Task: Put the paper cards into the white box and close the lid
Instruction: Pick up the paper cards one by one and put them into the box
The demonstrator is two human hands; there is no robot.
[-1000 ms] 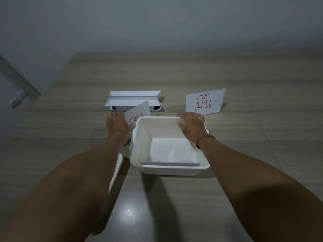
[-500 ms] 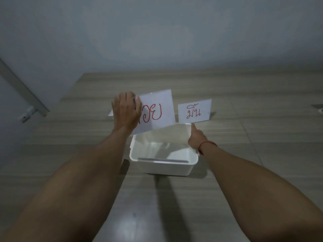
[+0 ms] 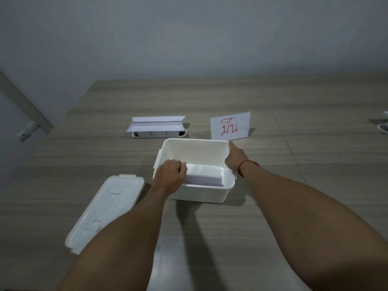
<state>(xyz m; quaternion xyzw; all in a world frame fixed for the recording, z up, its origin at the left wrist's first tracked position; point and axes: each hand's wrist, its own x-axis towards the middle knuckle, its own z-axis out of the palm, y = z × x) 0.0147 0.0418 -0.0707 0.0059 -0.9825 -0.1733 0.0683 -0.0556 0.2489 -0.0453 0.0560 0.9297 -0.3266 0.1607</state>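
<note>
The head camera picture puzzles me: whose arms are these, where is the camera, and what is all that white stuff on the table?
No machine here: a person wears a wide-angle camera on the head, looking forward and down, so you see their own two arms. The left hand reaches into the open white box, closed on paper cards lying at its bottom. The right hand steadies the box at its right rim. The box's lid lies off to the left on the wooden table. Behind the box, one more card with red writing stands upright, not yet packed. Further left at the back sits a white card stand, with no card showing on it.
</note>
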